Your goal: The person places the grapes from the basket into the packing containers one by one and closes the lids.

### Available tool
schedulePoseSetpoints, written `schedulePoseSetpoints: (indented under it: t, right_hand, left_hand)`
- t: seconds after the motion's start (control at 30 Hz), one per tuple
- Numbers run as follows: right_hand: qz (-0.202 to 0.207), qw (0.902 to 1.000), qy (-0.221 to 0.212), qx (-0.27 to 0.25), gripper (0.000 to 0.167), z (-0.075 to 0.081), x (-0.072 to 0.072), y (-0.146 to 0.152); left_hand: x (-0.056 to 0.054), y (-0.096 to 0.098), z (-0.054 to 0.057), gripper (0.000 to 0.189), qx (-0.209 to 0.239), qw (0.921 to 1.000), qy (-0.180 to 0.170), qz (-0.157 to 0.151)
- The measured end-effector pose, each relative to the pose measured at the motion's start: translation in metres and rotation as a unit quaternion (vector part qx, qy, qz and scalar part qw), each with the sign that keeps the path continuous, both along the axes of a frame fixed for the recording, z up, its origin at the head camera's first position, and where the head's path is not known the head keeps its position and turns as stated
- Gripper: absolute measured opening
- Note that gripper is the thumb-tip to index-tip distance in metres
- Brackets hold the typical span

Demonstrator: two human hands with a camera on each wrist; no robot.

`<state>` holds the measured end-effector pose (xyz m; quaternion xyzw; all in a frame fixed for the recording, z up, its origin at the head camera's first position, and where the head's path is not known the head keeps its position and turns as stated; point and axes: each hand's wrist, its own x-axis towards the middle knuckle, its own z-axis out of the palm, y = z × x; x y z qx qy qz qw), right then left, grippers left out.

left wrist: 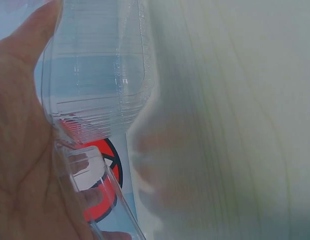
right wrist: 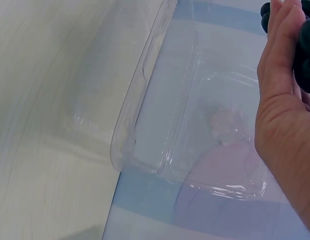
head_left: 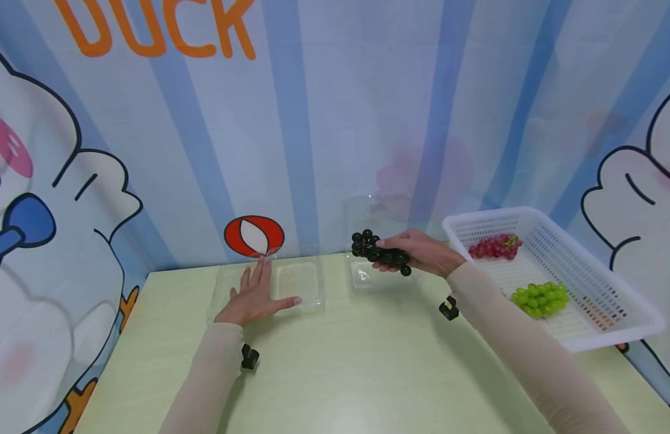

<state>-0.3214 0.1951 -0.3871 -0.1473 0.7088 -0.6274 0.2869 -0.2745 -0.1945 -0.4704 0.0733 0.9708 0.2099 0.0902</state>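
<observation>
My left hand [head_left: 252, 301] rests with straight, spread fingers on a clear plastic clamshell box [head_left: 306, 283] at the back left of the table. The left wrist view shows the box's clear wall [left wrist: 97, 65] right beside the palm. My right hand [head_left: 422, 252] grips a bunch of black grapes [head_left: 363, 246] from above. It holds the bunch over a second clear clamshell box [head_left: 361, 278], whose raised lid [head_left: 359, 211] leans toward the backdrop. The grapes [right wrist: 309, 62] show at the edge of the right wrist view, partly hidden by the fingers.
At the right stands a white plastic basket [head_left: 633, 310], with red grapes [head_left: 496, 247] and green grapes [head_left: 540, 299] inside. A printed blue-striped curtain [head_left: 356, 120] hangs along the back edge of the pale wooden table [head_left: 335, 374].
</observation>
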Motion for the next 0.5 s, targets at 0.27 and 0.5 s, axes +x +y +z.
schedulePoseSetpoints:
  t: [0.27, 0.5]
  right_hand:
    - [-0.02, 0.9998, -0.003, 0.001, 0.045, -0.001, 0.0, -0.013]
    - [-0.037, 0.999, -0.019, -0.014, 0.042, -0.008, 0.002, -0.027]
  left_hand:
    - [-0.003, 0.0, -0.001, 0.135, -0.003, 1.0, 0.0, -0.001]
    - [-0.005, 0.0, -0.003, 0.135, -0.004, 1.0, -0.005, 0.002]
